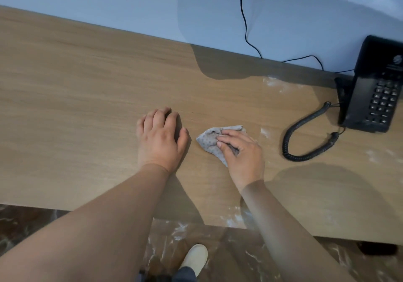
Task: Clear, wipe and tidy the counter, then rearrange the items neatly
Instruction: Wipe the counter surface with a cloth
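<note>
- Grey dotted cloth [214,143] lies crumpled on the counter [76,107] under my right hand [242,151]; my fingers are bent over it, gripping it against the wood.
- My left hand [162,135] rests palm down just beside it, fingers relaxed, holding nothing.
- Risk: the coiled cord [305,133] lies near on the right; a wide sweep that way could snag it and drag the phone [377,85].
- Risk: white powder [274,83] smears the wood by the phone, beside the cord and at the front edge; wiping toward that edge would likely push it onto the floor [239,253].
- Counter is pale wood grain, shadowed in patches; behind it a blue-grey wall [109,4] with a thin black cable [245,20] hanging down.
- Floor is brown and marbled; I cannot tell whether its white streaks are powder or veining; a pale shoe [195,257] shows below.
</note>
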{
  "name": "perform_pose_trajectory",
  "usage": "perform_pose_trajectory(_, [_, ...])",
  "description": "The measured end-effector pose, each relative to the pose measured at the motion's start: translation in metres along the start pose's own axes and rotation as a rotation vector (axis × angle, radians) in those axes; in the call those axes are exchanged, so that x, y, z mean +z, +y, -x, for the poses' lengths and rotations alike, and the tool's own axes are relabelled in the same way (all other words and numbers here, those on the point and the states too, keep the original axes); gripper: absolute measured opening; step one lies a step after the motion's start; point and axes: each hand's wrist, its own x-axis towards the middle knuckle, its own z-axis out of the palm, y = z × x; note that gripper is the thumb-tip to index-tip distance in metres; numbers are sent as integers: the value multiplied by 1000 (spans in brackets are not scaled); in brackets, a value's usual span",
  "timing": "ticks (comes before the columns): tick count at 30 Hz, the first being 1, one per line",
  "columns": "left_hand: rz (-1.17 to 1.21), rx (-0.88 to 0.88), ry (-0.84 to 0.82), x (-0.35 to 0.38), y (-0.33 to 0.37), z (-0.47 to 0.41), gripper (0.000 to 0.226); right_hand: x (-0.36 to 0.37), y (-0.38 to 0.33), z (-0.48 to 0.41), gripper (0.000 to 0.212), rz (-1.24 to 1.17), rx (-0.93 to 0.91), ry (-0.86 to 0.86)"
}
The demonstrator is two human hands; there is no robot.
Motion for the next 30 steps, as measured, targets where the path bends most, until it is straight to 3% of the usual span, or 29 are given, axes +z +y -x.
perform_pose_trajectory(13, [-17, 43, -38, -6, -3, 2, 53, -10, -24, 97, 15, -38, 63, -24])
perform_pose_trajectory(17, [-16, 52, -190, -20, -1, 2, 68, -14, -32, 125, 15, -7, 64, -66])
perform_pose_trajectory(21, [-57, 110, -335, -33, 2, 14, 62, -25, -44, 147, 15, -4, 101, -169])
perform_pose_trajectory(25, [10, 95, -401, -53, 4, 43, 71, -44, -56, 156, 19, -50, 256, -295])
perform_pose_trajectory(30, [19, 73, -450, -81, 6, 75, 72, -79, -72, 149, 30, -116, 310, -199])
